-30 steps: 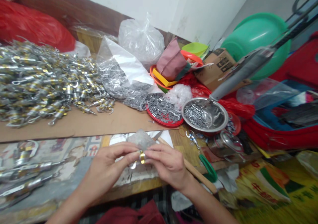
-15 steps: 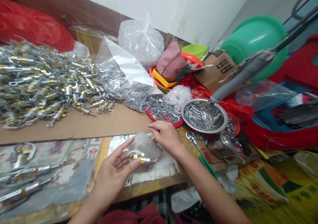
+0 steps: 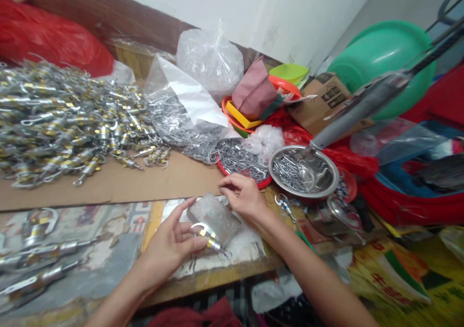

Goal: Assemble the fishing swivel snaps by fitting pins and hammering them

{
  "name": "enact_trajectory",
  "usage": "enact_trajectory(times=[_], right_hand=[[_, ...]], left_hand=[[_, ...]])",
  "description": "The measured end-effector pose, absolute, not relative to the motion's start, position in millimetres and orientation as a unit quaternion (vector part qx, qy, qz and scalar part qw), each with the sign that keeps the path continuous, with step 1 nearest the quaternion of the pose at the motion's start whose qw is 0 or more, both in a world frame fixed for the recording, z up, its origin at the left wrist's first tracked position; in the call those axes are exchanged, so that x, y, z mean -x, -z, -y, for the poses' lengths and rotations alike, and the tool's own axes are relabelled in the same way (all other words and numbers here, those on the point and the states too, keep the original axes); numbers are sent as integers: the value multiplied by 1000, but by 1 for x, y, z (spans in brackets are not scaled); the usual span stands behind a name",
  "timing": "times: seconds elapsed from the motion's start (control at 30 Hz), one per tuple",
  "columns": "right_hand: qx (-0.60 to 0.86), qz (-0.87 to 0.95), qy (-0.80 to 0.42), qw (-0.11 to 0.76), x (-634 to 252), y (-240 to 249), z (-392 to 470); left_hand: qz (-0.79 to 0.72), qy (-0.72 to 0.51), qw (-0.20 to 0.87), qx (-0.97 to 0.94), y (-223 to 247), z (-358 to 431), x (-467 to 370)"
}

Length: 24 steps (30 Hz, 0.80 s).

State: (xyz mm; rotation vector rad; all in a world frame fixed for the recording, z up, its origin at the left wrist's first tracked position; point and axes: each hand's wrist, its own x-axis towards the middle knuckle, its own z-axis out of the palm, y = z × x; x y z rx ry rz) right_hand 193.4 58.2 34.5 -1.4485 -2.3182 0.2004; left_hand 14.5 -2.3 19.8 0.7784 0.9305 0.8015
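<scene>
My left hand pinches a silver-and-brass metal hook fitting between thumb and fingers. Its curved hook points up and its ringed end slants down to the right. Just behind the fitting lies a grey, stone-like block on a worn white sheet. On the block's right side, my right hand is closed, thumb against fingertips; anything between them is too small to make out. Beyond those fingers is a red tray of small grey metal pieces.
A large heap of similar hook fittings covers the left of the bench. A steel bowl of metal pins stands right of the tray. Several larger fittings lie at front left. A grey-handled tool slants over the bowl.
In my left hand the hook fitting has tilted, its ringed end now lower. My right hand remains pinched near the block. The whole view has shifted slightly.
</scene>
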Motion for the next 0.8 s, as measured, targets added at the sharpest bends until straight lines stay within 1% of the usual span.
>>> enact_trajectory(times=[0.1,0.13,0.17,0.27,0.4,0.47,0.6,0.73,0.8], right_hand=[[418,829,-143,343,-190,-32,-21],[378,837,-143,370,-188,-29,-11],[347,849,-128,378,-186,-27,-3],[317,874,-63,364,-183,-22,11],[351,882,-20,312,-181,-25,19],[374,877,-22,301,-180,-26,24],[423,845,-61,320,-179,-21,35],[453,805,-114,365,-192,-17,37],[511,768,-110,369,-208,-15,36]], left_hand=[[-423,-359,749,-362,-18,-2,-12],[-419,-358,750,-365,-18,-4,-11],[-416,-358,750,-368,-17,-4,-11],[-407,-359,751,-376,-16,-5,-10],[-401,-358,754,-378,-14,-4,-10],[-403,-358,754,-375,-15,-4,-10],[-407,-358,756,-368,-18,-4,-11],[-415,-353,758,-360,-19,-4,-11],[-427,-348,753,-360,-19,-4,-11]])
